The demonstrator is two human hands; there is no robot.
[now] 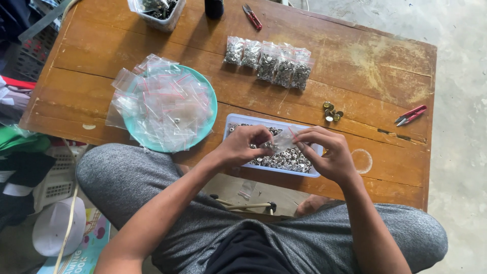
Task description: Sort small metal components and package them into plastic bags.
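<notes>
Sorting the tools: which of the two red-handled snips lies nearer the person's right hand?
The red snips at the table's right edge, beside the brass pieces; the other red snips lie at the far edge.

Grey heathered trousers, dark top, forearms bare, no sleeves, no rings.

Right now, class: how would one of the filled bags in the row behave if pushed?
The filled bags look soft, so one would probably slump rather than roll. Packed with small metal pieces, it is likely heavy for its size. The clear plastic may slide easily on the table.

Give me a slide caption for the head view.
Both hands hold a small clear bag over a tray of metal rings.
</notes>
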